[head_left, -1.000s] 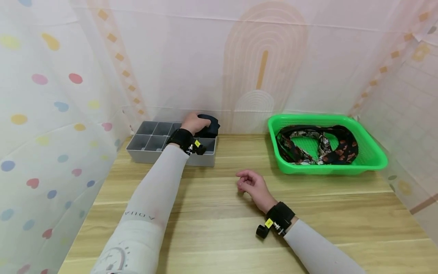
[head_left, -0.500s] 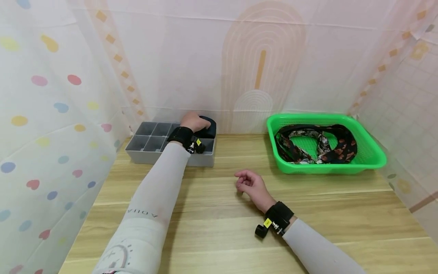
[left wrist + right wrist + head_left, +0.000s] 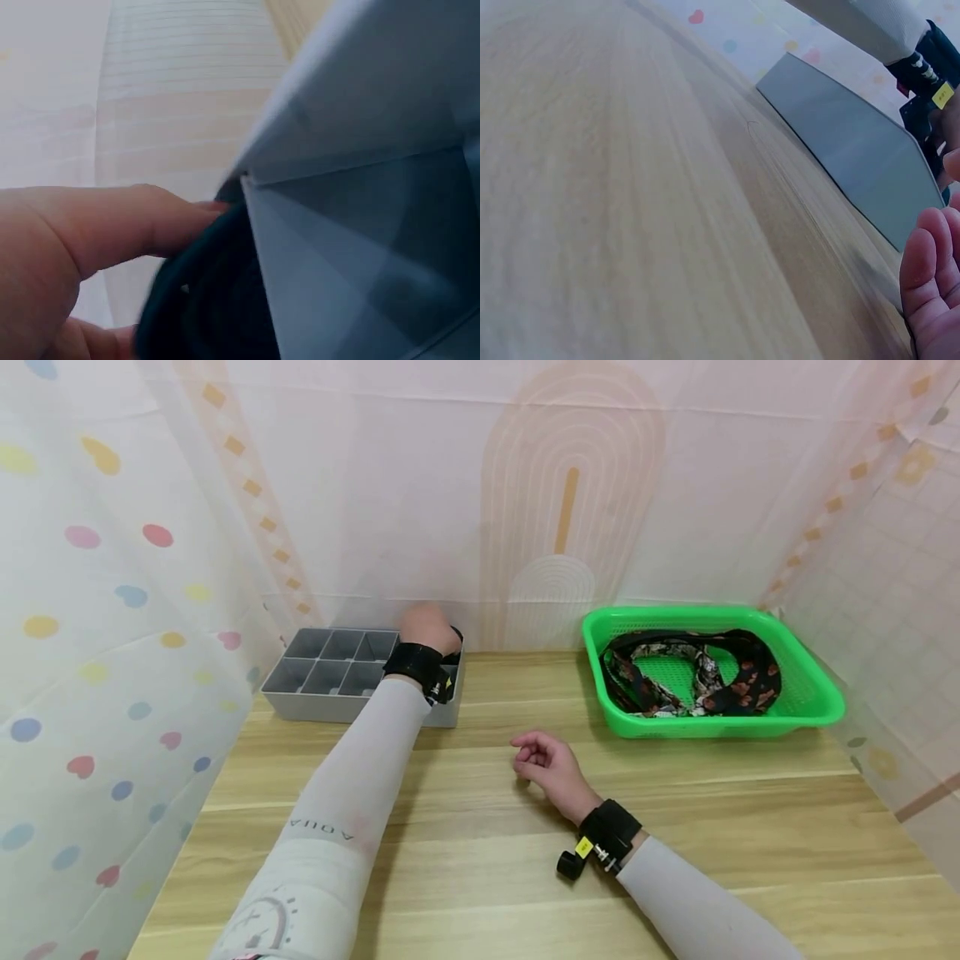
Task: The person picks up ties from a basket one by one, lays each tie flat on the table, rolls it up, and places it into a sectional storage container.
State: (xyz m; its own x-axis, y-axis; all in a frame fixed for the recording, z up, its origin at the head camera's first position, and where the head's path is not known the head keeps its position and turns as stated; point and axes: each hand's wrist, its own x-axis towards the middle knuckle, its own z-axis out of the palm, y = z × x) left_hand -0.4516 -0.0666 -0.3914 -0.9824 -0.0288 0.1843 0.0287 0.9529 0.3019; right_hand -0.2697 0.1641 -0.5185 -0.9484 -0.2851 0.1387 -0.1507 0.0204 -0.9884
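Observation:
My left hand (image 3: 426,628) reaches into the back right compartment of a grey divided box (image 3: 367,708). In the left wrist view, thumb and fingers grip a dark navy rolled cloth (image 3: 199,300), its exact kind unclear. The cloth sits down beside a grey divider, partly inside the compartment. From the head view, the hand hides nearly all of it. My right hand (image 3: 551,770) rests near the middle of the wooden table (image 3: 480,860), fingers loosely curled and holding nothing. The right wrist view shows its fingertips and the box's side wall.
A green plastic basket (image 3: 720,727) stands at the back right, with a dark floral headband-like cloth (image 3: 753,681) lying inside. Patterned sheets (image 3: 420,485) hang behind and at both sides of the table.
My left hand has pushed the navy cloth down into the compartment, so less of it shows. The box has shifted slightly left in view. My right hand stays in place.

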